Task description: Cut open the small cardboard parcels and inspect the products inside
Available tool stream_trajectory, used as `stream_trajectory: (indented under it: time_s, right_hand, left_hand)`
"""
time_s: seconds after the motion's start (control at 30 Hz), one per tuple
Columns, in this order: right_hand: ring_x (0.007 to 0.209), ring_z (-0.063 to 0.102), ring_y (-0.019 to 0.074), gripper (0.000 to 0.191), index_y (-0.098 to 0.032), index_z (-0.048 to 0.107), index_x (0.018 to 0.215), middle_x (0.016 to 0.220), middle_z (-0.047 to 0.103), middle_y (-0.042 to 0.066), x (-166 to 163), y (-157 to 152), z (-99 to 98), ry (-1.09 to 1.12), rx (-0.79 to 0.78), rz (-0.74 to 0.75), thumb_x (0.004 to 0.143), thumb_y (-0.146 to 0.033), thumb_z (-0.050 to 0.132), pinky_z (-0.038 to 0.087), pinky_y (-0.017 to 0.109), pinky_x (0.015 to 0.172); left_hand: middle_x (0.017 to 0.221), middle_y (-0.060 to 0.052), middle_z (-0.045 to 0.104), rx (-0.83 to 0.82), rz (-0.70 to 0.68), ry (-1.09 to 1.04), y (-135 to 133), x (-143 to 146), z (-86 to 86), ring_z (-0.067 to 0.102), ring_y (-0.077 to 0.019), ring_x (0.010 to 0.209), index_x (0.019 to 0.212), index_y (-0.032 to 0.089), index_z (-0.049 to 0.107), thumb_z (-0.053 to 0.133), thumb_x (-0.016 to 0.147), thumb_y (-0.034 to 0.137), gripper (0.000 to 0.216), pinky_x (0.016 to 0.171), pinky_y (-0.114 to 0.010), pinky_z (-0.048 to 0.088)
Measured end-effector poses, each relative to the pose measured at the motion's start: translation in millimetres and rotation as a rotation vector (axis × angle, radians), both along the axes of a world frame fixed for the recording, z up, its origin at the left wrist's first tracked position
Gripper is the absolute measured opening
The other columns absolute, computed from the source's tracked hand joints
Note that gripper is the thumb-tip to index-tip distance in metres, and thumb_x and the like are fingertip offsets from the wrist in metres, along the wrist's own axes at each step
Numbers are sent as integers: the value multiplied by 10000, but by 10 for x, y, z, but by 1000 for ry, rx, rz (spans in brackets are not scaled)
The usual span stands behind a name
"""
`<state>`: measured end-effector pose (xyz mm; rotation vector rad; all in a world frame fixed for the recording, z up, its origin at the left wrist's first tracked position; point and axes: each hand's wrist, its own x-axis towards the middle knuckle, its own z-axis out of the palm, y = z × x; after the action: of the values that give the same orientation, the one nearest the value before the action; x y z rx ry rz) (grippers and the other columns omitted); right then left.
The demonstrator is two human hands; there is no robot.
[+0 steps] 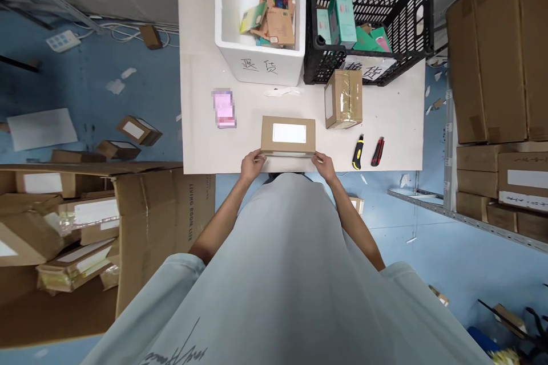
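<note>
A small brown cardboard box point(268, 137) with a white label on top lies near the table's front edge, right before my body. My left hand point(252, 165) holds its near left corner between bent fingers and thumb. At the near right corner, my right hand point(324, 166) grips the same box in a like way. Further right stands a taped cardboard box point(351, 100). A yellow-and-black box cutter point(358, 152) and a red-and-black box cutter point(377, 151) lie to the right of my right hand.
At the back of the table point(197, 151) stand a white bin point(257, 65) with small packets and a black crate point(402, 51) with green boxes. A pink item point(225, 109) lies left. A big carton point(149, 228) of parcels is at left, shelving point(449, 125) with boxes at right.
</note>
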<state>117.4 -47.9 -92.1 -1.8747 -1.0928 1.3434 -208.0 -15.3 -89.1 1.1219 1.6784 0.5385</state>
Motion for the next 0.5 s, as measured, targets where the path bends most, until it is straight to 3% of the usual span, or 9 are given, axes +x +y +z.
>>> stream_trajectory:
  time_s: [0.23,0.33,0.5]
  right_hand:
    - [1046,795,289,498,-200,920,1175,1102,824,99,68,255,403,-186,208,-67,955,-631,799,653,441,1061]
    - [1024,796,294,496,-207,925,1152,1088,826,98,69,302,460,-210,201,-64,968,-649,797,654,453,1043]
    - [1020,807,307,429,-226,923,1060,1097,845,104,50,319,363,-254,94,-45,989,-623,779,640,482,1071]
  left_hand:
    - [1035,-79,736,278,35,64,165,-44,331,729,-255,1045,1272,185,866,702,1026,434,387,987,-372,640]
    - [976,-60,731,236,8,110,222,-57,398,712,-245,977,1217,191,888,728,1017,403,333,972,-371,619]
    - [985,-71,760,134,7,135,207,18,346,730,-248,937,1171,169,896,725,991,333,298,963,-381,593]
